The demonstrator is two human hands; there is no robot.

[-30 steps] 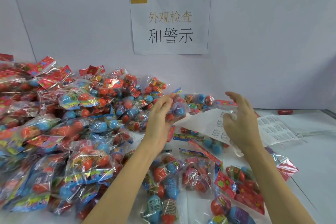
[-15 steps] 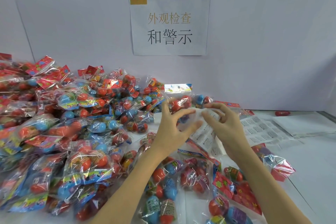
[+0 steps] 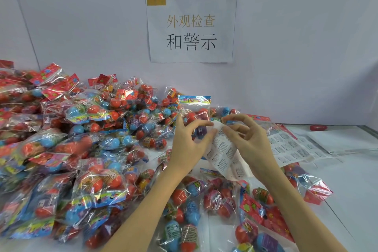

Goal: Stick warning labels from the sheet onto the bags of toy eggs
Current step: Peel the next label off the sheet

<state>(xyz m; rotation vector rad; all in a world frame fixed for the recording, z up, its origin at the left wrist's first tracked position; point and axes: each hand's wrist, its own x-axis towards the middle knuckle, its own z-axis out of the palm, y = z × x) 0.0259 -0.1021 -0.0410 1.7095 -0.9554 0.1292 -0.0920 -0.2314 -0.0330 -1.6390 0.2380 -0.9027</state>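
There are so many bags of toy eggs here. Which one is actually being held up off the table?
The bag with the blue header card, at the pile's right end. It stands upright behind both hands, the left hand pinching it, while the other bags lie flat on the table.

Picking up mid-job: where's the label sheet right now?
The label sheet is centre-right in the head view, held up between left hand and right hand, just below the lifted bag.

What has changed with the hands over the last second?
The left hand lifted a bag of toy eggs off the pile; the right hand raised the label sheet and moved left to meet it. The pile of bags and wall sign stayed put.
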